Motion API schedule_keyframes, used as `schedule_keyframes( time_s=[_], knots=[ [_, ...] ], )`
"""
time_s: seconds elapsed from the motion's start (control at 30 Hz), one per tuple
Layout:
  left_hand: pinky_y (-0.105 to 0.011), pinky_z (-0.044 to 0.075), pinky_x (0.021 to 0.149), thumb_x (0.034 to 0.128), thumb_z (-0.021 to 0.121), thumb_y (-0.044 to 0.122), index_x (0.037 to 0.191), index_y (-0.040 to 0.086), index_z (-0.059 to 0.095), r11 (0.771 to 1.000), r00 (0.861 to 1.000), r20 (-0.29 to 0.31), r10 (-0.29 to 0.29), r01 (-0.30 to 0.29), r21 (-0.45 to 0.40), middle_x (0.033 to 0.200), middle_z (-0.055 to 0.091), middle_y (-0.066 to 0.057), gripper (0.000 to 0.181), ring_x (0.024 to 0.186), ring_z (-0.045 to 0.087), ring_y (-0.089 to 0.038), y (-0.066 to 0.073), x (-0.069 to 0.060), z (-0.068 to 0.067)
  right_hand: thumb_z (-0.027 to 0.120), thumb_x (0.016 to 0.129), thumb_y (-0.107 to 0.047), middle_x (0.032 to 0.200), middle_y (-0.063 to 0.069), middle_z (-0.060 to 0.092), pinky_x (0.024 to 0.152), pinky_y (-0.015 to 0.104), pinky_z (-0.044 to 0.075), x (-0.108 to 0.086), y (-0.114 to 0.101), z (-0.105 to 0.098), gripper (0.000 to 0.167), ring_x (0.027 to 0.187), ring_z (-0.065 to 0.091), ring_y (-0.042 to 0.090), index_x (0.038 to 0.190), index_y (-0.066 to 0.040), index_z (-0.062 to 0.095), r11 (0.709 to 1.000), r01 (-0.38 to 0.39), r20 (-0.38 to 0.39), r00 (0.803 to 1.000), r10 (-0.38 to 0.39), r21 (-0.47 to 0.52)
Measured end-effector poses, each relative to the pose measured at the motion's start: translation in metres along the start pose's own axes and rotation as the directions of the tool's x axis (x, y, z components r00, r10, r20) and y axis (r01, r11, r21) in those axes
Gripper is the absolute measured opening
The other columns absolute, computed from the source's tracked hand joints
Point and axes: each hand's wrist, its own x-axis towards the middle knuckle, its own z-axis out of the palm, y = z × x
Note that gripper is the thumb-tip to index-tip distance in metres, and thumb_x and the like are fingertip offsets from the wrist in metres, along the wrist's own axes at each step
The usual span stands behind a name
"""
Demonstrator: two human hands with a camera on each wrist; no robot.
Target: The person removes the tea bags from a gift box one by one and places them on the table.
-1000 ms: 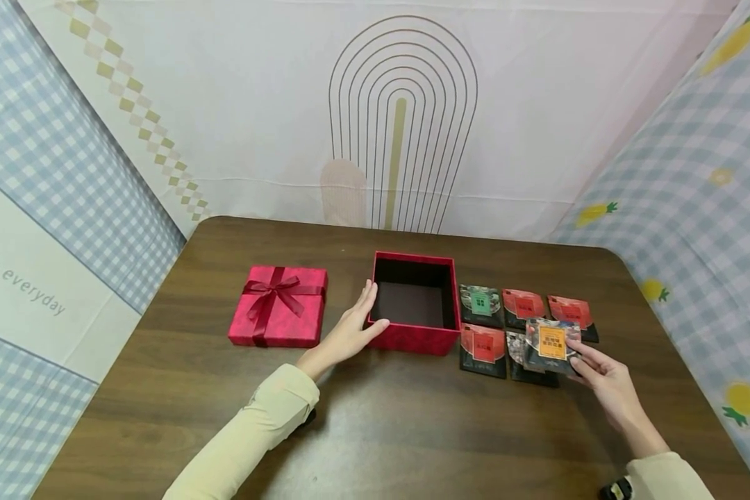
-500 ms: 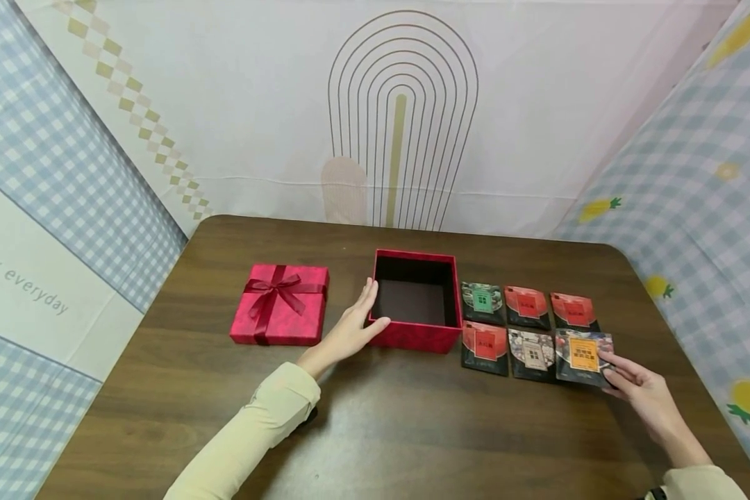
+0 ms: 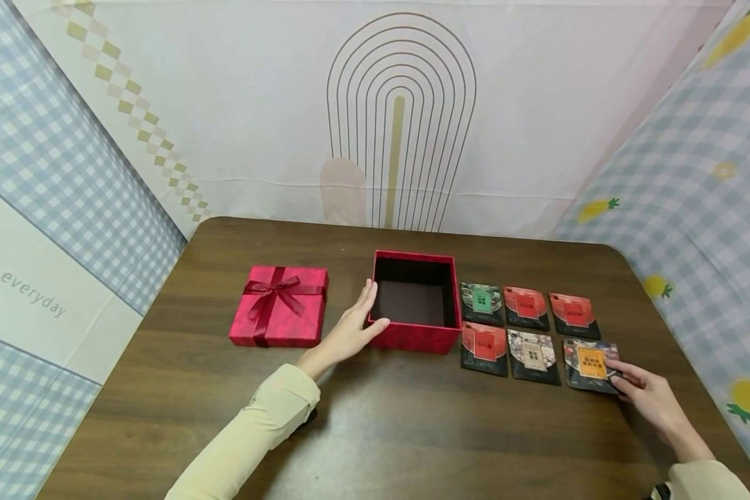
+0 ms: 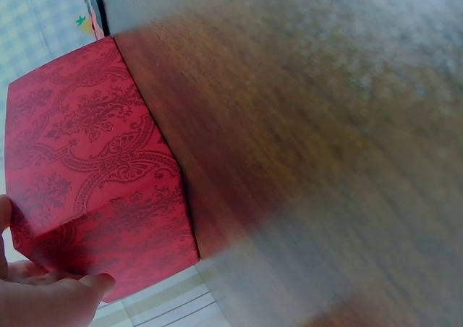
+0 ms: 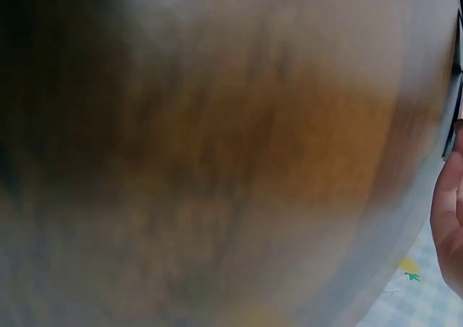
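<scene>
My left hand (image 3: pixel 348 332) rests against the left side of an open red gift box (image 3: pixel 416 339), its fingers fairly straight and the thumb at the front corner. In the left wrist view, the fingertips touch the patterned red wall of the box (image 4: pixel 94 139). My right hand (image 3: pixel 650 396) pinches the right edge of a dark sachet with an orange label (image 3: pixel 590 364), which lies at the right end of the front row. To its left are a sachet with a beige label (image 3: pixel 533 355) and a red one (image 3: pixel 484 347). The right wrist view shows only part of the hand (image 5: pixel 450 218).
Behind them lie a green-labelled sachet (image 3: pixel 482 303) and two red sachets (image 3: pixel 526 307). A red lid with a ribbon bow (image 3: pixel 279 305) sits left of the box on the wooden table (image 3: pixel 412 430). Cloth drapes (image 3: pixel 256 104) surround the table.
My right hand has carried the orange-labelled sachet rightward from above the beige one and lowered it onto the table at the row's end. The left hand has stayed at the box.
</scene>
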Motion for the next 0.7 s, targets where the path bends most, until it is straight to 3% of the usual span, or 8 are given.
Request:
schedule_keyframes(
  time_s=[0.07, 0.17, 0.5, 0.6, 0.63, 0.7],
  knots=[
    [-0.044, 0.016, 0.11, 0.0916, 0.054, 0.022, 0.145, 0.0, 0.011, 1.0, 1.0, 0.0, 0.0, 0.0, -0.002, 0.152, 0.003, -0.015, 0.072, 0.139, 0.008, -0.028, 0.0004, 0.0001, -0.0002, 0.049, 0.094, -0.02, 0.119, 0.0, 0.055, 0.064, 0.019, 0.051, 0.0019, -0.0007, -0.0003, 0.038, 0.081, 0.042, -0.022, 0.128, -0.002, 0.052, 0.998, -0.022, 0.0, 1.0, 0.022, -0.065],
    [-0.045, 0.017, 0.109, 0.0914, 0.054, 0.022, 0.145, -0.001, 0.011, 1.0, 1.0, 0.003, 0.006, -0.006, 0.0, 0.152, 0.003, -0.017, 0.072, 0.139, 0.008, -0.029, 0.0003, 0.0004, -0.0002, 0.046, 0.096, -0.021, 0.129, 0.037, 0.036, 0.064, 0.019, 0.051, 0.0044, -0.0018, -0.0013, 0.043, 0.08, 0.037, -0.025, 0.13, 0.005, 0.046, 0.992, -0.062, 0.02, 0.998, 0.065, -0.11],
    [-0.043, 0.016, 0.11, 0.0918, 0.054, 0.023, 0.145, 0.0, 0.01, 1.0, 1.0, 0.018, -0.005, 0.004, 0.02, 0.152, 0.002, -0.016, 0.073, 0.139, 0.007, -0.028, 0.0015, 0.0014, -0.0013, 0.048, 0.095, -0.029, 0.135, 0.041, 0.023, 0.068, 0.015, 0.049, 0.0057, -0.0036, -0.0042, 0.049, 0.082, 0.028, -0.026, 0.135, -0.002, 0.043, 0.988, -0.112, 0.066, 0.991, 0.119, -0.105],
    [-0.043, 0.016, 0.11, 0.0916, 0.054, 0.023, 0.145, 0.0, 0.01, 1.0, 1.0, 0.01, -0.008, 0.008, 0.016, 0.152, 0.003, -0.015, 0.073, 0.139, 0.007, -0.026, 0.0012, 0.0007, -0.001, 0.047, 0.094, -0.032, 0.134, 0.042, 0.025, 0.073, 0.022, 0.049, 0.0064, -0.0063, -0.0037, 0.054, 0.099, 0.048, -0.002, 0.136, 0.002, 0.04, 0.981, -0.109, 0.072, 0.99, 0.122, -0.159],
    [-0.043, 0.016, 0.11, 0.0915, 0.054, 0.023, 0.145, 0.0, 0.01, 1.0, 1.0, 0.008, -0.008, 0.008, 0.014, 0.152, 0.003, -0.015, 0.073, 0.139, 0.007, -0.026, 0.0011, 0.0004, -0.0009, 0.046, 0.095, -0.034, 0.134, 0.042, 0.024, 0.079, 0.029, 0.048, 0.0066, -0.0072, -0.0037, 0.055, 0.108, 0.049, 0.013, 0.136, 0.002, 0.039, 0.979, -0.113, 0.079, 0.989, 0.128, -0.173],
    [-0.043, 0.016, 0.11, 0.0915, 0.054, 0.023, 0.145, 0.0, 0.01, 1.0, 1.0, 0.003, -0.008, 0.008, 0.013, 0.152, 0.002, -0.015, 0.073, 0.139, 0.007, -0.027, 0.0006, -0.0001, -0.0005, 0.045, 0.095, -0.035, 0.135, 0.042, 0.022, 0.089, 0.045, 0.041, 0.0069, -0.009, -0.0035, 0.058, 0.12, 0.036, 0.043, 0.136, 0.004, 0.036, 0.976, -0.114, 0.091, 0.987, 0.133, -0.184]
  ],
)
